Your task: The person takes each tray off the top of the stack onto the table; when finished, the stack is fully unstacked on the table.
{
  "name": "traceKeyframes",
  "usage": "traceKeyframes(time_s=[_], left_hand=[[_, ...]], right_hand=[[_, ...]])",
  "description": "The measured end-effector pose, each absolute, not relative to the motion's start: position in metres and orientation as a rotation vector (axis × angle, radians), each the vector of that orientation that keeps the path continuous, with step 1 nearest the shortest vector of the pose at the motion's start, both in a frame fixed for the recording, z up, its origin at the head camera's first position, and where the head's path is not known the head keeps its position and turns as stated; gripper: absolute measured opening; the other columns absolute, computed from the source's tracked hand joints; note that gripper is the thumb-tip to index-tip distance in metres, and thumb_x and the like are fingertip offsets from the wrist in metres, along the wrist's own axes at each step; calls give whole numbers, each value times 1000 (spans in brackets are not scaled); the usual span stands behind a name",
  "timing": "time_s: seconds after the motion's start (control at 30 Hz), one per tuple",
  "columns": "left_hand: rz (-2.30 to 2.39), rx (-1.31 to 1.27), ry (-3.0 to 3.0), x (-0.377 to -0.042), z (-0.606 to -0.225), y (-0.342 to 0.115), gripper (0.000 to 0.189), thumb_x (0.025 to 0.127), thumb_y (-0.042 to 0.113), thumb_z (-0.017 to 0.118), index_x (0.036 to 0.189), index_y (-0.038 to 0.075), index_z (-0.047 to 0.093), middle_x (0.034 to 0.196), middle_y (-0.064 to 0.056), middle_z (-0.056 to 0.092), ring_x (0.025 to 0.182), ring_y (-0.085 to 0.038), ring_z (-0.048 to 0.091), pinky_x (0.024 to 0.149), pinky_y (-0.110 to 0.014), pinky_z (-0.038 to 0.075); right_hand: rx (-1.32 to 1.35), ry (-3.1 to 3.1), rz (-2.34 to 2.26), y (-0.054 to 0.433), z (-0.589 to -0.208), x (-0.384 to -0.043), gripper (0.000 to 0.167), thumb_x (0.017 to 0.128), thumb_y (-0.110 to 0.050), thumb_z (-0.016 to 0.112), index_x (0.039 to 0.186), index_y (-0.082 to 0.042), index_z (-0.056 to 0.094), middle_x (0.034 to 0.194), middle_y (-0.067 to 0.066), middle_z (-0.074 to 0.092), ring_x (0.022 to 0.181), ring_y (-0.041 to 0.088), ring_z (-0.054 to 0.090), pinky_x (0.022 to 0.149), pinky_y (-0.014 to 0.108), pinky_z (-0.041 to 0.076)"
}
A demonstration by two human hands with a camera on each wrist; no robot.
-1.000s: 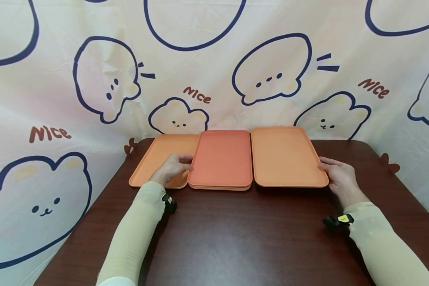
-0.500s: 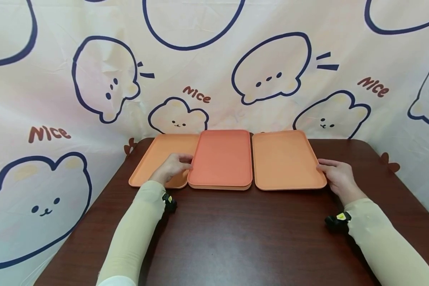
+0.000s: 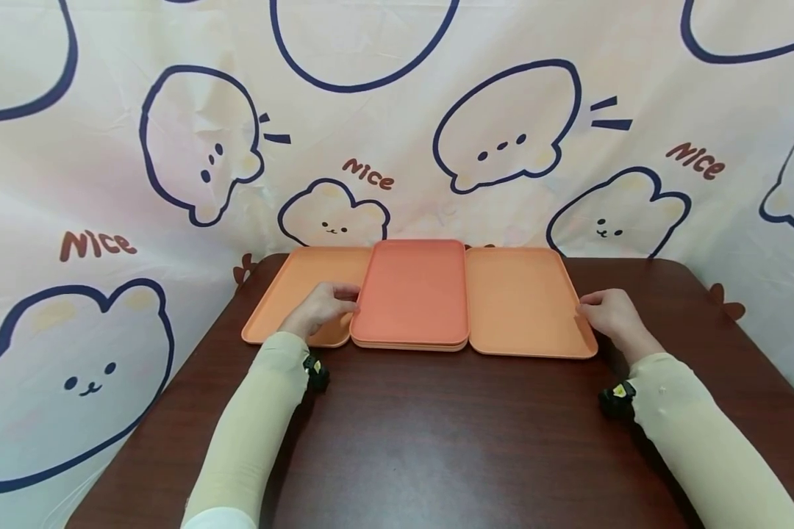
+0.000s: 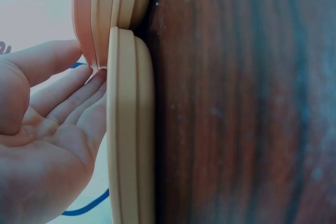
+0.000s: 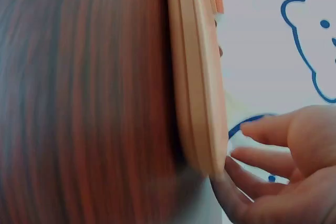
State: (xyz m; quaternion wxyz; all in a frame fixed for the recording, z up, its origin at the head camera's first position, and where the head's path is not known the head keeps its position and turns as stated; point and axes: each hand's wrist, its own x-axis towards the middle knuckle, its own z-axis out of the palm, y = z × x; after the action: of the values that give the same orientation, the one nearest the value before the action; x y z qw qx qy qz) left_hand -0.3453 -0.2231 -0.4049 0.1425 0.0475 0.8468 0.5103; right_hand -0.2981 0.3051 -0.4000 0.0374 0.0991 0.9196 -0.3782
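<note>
Three rectangular trays lie side by side in the head view. A red tray [image 3: 413, 292] tops the middle stack, above a lighter orange layer. Left of it is an orange tray [image 3: 284, 294], partly covered by my left hand [image 3: 320, 306]. On the right an orange tray [image 3: 529, 301] lies against the stack. The left hand's thumb and straight fingers touch the red tray's left edge, as the left wrist view shows. My right hand [image 3: 612, 317] touches the right tray's outer edge with its fingertips [image 5: 236, 153]; in the right wrist view its thumb stands apart from the tray.
Under the trays is a dark brown wooden table [image 3: 403, 433], its far edge just behind them. A pale curtain [image 3: 410, 132] with cartoon bears hangs behind and at both sides. A small black camera is strapped to each wrist.
The right tray has come down from a raised, tilted position to lie flat, slightly nearer and further left against the stack. The right hand moved left and loosened. The left hand stays put.
</note>
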Motion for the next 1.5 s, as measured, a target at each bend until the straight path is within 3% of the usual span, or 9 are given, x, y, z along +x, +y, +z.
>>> traceKeyframes(time_s=[0.2, 0.53, 0.73, 0.83, 0.97, 1.13, 1.27, 1.4, 1.5], left_hand=[[1467, 138, 2428, -344, -404, -226, 52, 104, 9, 69, 154, 1, 57, 157, -21, 59, 144, -35, 56, 125, -51, 44], [1447, 113, 2428, -344, -401, -225, 54, 103, 15, 72, 155, 5, 58, 160, -17, 57, 151, -35, 51, 129, -52, 38], [1442, 148, 2437, -343, -403, -224, 54, 105, 14, 70, 155, 3, 57, 161, -18, 57, 150, -36, 52, 128, -52, 40], [1447, 151, 2435, -344, -404, -225, 54, 105, 15, 70, 156, 3, 56, 161, -19, 56, 150, -36, 51, 129, -53, 39], [1465, 163, 2421, -344, -405, -227, 56, 105, 14, 69, 157, 2, 54, 162, -19, 55, 151, -36, 50, 129, -53, 38], [1485, 164, 2399, -345, -407, -230, 57, 105, 14, 70, 158, 2, 54, 164, -19, 53, 153, -35, 48, 130, -53, 37], [1478, 154, 2398, -346, -408, -231, 55, 108, 19, 66, 158, 4, 53, 165, -17, 52, 155, -35, 45, 130, -52, 36], [1468, 141, 2409, -346, -409, -230, 50, 112, 22, 58, 159, 5, 53, 166, -17, 50, 158, -34, 42, 131, -53, 35], [1467, 145, 2413, -346, -410, -230, 49, 112, 18, 57, 158, 4, 53, 166, -17, 50, 158, -34, 41, 131, -53, 34]], right_hand=[[188, 2909, -1254, 270, -396, -303, 48, 110, -21, 53, 146, 10, 60, 149, 34, 58, 135, 46, 57, 111, 58, 52], [-84, 2592, -1576, 188, -400, -321, 45, 113, -16, 54, 149, 11, 57, 145, 32, 64, 128, 39, 70, 102, 36, 62], [-80, 2498, -1620, 161, -407, -326, 47, 113, -16, 55, 151, 13, 53, 146, 33, 62, 126, 39, 71, 107, 41, 60], [-65, 2512, -1579, 151, -409, -327, 47, 112, -17, 57, 149, 12, 56, 143, 31, 64, 114, 33, 74, 101, 37, 62], [-16, 2565, -1531, 141, -414, -330, 41, 106, -18, 66, 140, 7, 66, 130, 23, 72, 96, 19, 71, 80, 24, 58], [98, 2613, -1547, 133, -416, -333, 32, 101, -14, 68, 127, 4, 74, 117, 16, 72, 92, 20, 65, 70, 22, 52], [194, 2606, -1563, 129, -413, -333, 31, 101, -12, 65, 127, 3, 75, 125, 18, 72, 102, 25, 64, 77, 25, 54], [247, 2563, -1622, 129, -407, -331, 35, 104, -13, 64, 134, 3, 72, 138, 20, 68, 116, 26, 63, 93, 33, 57], [271, 2505, -1715, 129, -403, -328, 36, 105, -12, 64, 137, 4, 70, 141, 22, 67, 118, 28, 66, 105, 40, 58]])
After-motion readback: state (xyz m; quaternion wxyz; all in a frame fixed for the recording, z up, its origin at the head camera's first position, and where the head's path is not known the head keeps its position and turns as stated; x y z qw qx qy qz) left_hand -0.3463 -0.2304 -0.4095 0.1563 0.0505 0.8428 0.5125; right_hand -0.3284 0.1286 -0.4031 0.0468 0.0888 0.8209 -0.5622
